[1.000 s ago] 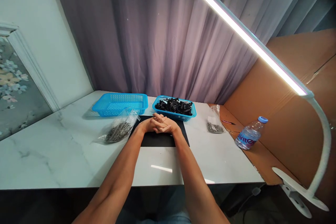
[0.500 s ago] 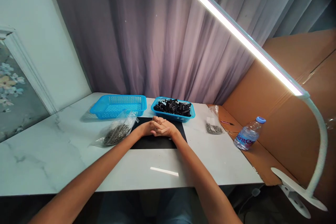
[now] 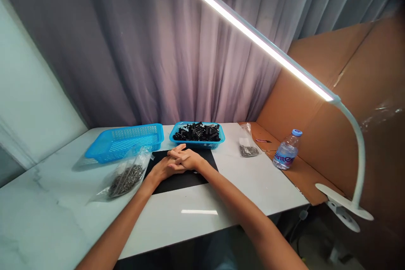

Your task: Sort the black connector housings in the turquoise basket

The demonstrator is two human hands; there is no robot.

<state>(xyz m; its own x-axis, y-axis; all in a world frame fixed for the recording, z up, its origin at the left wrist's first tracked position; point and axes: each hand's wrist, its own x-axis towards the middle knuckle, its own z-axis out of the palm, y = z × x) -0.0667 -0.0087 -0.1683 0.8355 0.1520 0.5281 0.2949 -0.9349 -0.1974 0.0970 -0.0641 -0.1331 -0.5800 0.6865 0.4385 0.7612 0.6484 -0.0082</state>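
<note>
My left hand (image 3: 164, 167) and my right hand (image 3: 187, 160) rest clasped together on a black mat (image 3: 180, 177) in the middle of the white marble table (image 3: 240, 185). Their fingers are interlaced and nothing shows between them. Just behind the hands stands a blue basket (image 3: 177, 138) heaped with small black parts (image 3: 198, 131). An empty blue basket (image 3: 123, 142) stands to its left. A clear bag of small metal pieces (image 3: 125, 177) lies left of the mat, close to my left wrist.
A second small bag of metal pieces (image 3: 247, 148) lies right of the mat. A water bottle (image 3: 286, 150) stands on cardboard (image 3: 316, 105) at the right. A clamp lamp (image 3: 344, 143) arches over the table, with a curtain behind.
The view has swung to the right and tilted. My clasped hands stay on the mat, and my arms now reach in more from the lower left and lower right.
</note>
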